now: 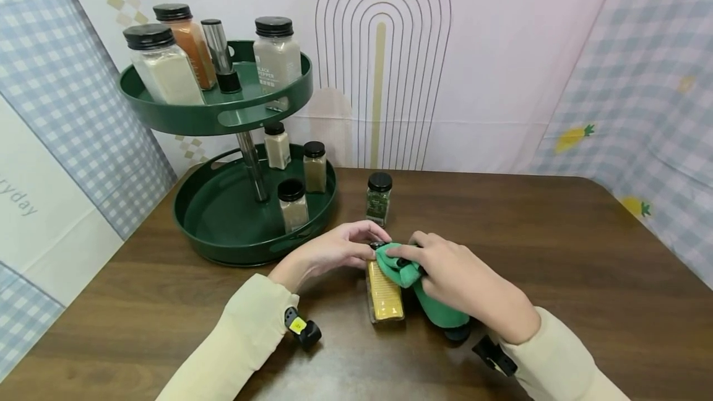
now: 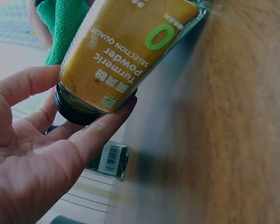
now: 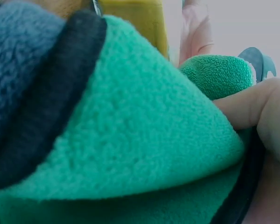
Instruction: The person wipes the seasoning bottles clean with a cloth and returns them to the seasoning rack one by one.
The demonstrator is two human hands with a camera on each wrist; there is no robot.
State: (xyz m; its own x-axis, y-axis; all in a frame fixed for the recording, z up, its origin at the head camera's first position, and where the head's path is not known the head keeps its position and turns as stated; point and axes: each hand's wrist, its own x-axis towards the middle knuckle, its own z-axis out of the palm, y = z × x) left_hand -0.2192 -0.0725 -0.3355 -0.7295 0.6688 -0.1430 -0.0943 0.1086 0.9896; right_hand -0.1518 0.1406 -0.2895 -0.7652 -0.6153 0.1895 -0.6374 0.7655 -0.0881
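Note:
A jar of yellow turmeric powder (image 1: 385, 293) with a black lid lies on its side on the table, lid end away from the person. My left hand (image 1: 337, 246) grips it around the lid end; in the left wrist view the thumb and fingers of the left hand (image 2: 42, 140) are on either side of the jar (image 2: 116, 56). My right hand (image 1: 459, 268) pinches a green cloth (image 1: 402, 272) against the jar's side near the lid. Part of the cloth (image 3: 130, 112) hangs from the right hand's fingers, with a dark edging.
Behind the hands stands a jar of green herbs (image 1: 379, 198). At the left is a two-tier green stand (image 1: 223, 251): three small jars on its lower tray, and larger jars with a metallic cylinder (image 1: 218, 48) on its upper tray. A patterned cloth backdrop (image 1: 490, 67) hangs behind the table.

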